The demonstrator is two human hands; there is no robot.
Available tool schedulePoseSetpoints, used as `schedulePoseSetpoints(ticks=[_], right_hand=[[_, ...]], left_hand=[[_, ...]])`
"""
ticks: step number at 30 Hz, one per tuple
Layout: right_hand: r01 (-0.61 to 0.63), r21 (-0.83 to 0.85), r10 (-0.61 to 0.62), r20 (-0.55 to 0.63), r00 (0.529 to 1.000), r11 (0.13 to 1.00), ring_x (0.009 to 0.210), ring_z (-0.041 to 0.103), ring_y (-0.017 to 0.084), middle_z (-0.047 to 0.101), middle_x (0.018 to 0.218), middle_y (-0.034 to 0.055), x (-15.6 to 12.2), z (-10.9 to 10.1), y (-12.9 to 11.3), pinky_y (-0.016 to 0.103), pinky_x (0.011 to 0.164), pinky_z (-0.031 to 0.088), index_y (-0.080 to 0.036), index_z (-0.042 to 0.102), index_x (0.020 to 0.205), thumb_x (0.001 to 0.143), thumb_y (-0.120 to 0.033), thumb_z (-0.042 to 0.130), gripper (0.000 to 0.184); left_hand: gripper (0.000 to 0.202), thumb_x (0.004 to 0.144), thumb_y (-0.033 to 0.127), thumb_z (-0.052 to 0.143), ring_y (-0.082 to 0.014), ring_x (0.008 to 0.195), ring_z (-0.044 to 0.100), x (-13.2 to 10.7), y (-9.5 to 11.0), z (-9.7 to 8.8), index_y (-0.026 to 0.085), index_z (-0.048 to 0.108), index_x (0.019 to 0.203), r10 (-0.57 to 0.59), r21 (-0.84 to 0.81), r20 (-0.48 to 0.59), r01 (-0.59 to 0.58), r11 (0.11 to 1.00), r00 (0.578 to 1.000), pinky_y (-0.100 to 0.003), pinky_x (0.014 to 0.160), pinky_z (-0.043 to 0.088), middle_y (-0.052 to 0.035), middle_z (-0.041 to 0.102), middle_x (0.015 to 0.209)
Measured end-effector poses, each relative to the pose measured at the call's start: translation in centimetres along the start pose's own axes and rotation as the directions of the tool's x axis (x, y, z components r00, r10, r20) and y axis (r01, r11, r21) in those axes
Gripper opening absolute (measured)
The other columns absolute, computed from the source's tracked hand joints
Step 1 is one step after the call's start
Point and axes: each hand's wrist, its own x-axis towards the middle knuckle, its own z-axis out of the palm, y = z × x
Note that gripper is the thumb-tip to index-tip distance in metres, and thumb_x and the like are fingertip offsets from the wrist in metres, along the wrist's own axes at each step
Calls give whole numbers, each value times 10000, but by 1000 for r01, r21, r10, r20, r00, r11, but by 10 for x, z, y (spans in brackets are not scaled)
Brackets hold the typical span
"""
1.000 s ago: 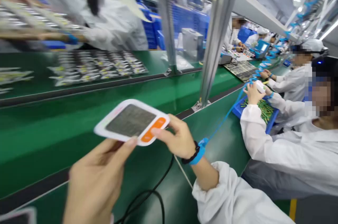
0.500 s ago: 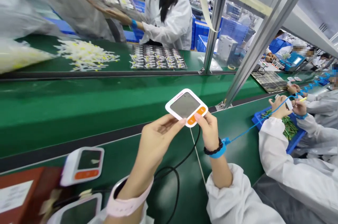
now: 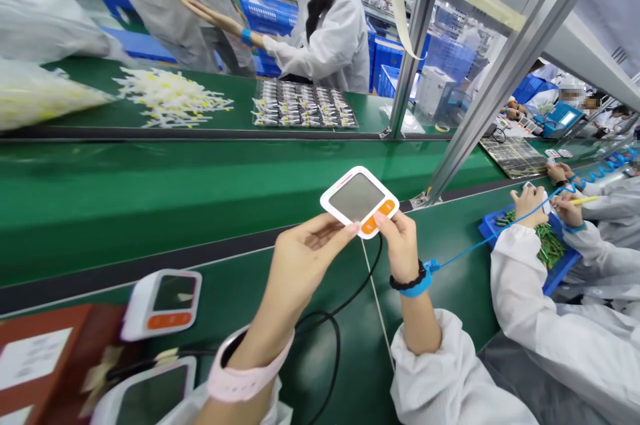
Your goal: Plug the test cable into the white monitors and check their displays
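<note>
A white handheld device [image 3: 357, 196] with a grey screen and orange buttons is held up over the green bench. My left hand [image 3: 313, 248] pinches its lower left edge between thumb and fingers. On the right side, my right hand [image 3: 399, 241] grips it, the thumb resting at the orange buttons. The screen looks blank. A black cable [image 3: 367, 278] runs down behind the device; whether it is plugged in is hidden. Two similar devices lie at the lower left: one white unit [image 3: 163, 305] by a red-brown box, another unit [image 3: 150, 391] nearer me.
The red-brown box [image 3: 50, 358] bears white labels. A metal post [image 3: 505, 85] rises at the bench's back. Beyond the green belt lie a white-and-yellow pile [image 3: 167, 95] and a tray of parts [image 3: 305, 105]. At right, a co-worker's hands work over a blue bin [image 3: 557, 275]. A blue cord [image 3: 480, 243] leads from my right wrist.
Across the belt, a person's parts tray has been lifted away from a co-worker's outstretched hand. The view has shifted slightly; my hands keep the same hold on the device.
</note>
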Motion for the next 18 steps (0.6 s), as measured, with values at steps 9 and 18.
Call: schedulePoseSetpoints(ticks=[9, 18], right_hand=[[-3, 13, 4, -19, 1000, 1000, 797, 610, 152, 695, 867, 42, 0, 1, 1, 274, 792, 494, -126, 709, 891, 768, -408, 645, 314], [-6, 32, 6, 7, 1000, 999, 856, 637, 170, 707, 939, 55, 0, 0, 3, 283, 813, 500, -124, 720, 959, 795, -412, 644, 340]], left_hand=[[512, 494, 452, 859, -247, 842, 684, 0, 3, 2, 121, 731, 863, -3, 28, 0, 3, 1000, 1000, -337, 825, 576, -118, 721, 927], [540, 480, 447, 868, -254, 876, 685, 0, 3, 2, 119, 734, 887, -31, 24, -14, 31, 999, 999, -333, 850, 572, -112, 722, 931]])
